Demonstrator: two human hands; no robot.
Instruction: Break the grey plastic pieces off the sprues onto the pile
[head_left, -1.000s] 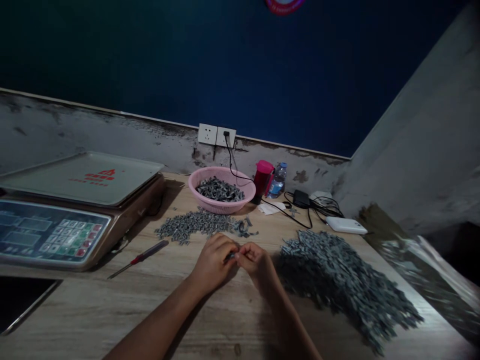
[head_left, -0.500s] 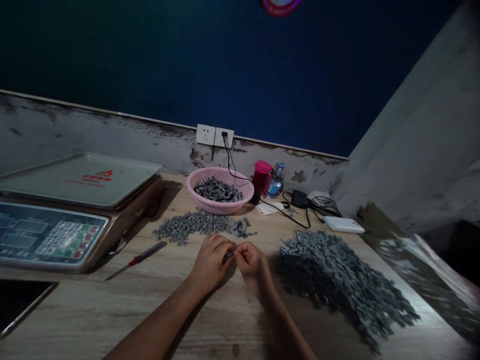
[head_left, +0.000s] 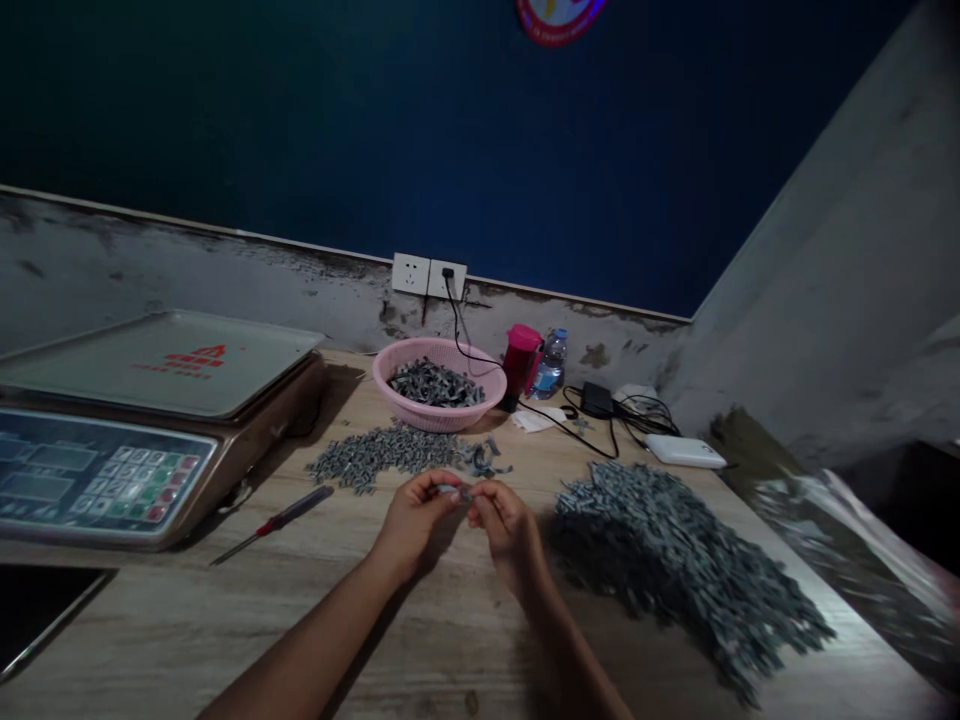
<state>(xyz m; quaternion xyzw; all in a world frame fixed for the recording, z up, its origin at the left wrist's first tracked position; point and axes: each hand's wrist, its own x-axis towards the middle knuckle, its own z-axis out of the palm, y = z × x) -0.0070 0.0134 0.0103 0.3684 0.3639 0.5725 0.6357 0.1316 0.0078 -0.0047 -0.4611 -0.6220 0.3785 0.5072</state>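
My left hand (head_left: 411,518) and my right hand (head_left: 507,525) meet over the middle of the table, fingertips pinched together. Between them is a small grey piece (head_left: 463,494), gripped from both sides; its exact kind is too small to make out. Just beyond the hands lies a spread of small grey pieces (head_left: 390,450), with a few longer curled grey strips (head_left: 484,458) at its right end. To the right of my right hand rises a large heap of grey pieces (head_left: 675,550).
A pink basket (head_left: 401,408) of grey strips stands behind the spread. At left are a weighing scale (head_left: 225,420), a screwdriver (head_left: 274,522) and a dark flat panel (head_left: 45,610). A red cup (head_left: 519,362), water bottle (head_left: 551,362), cables and a white box (head_left: 684,451) line the back.
My left hand has turned, its thumb and forefinger now showing apart from the other fingers. The grey piece between the hands is more exposed. The piles look the same.
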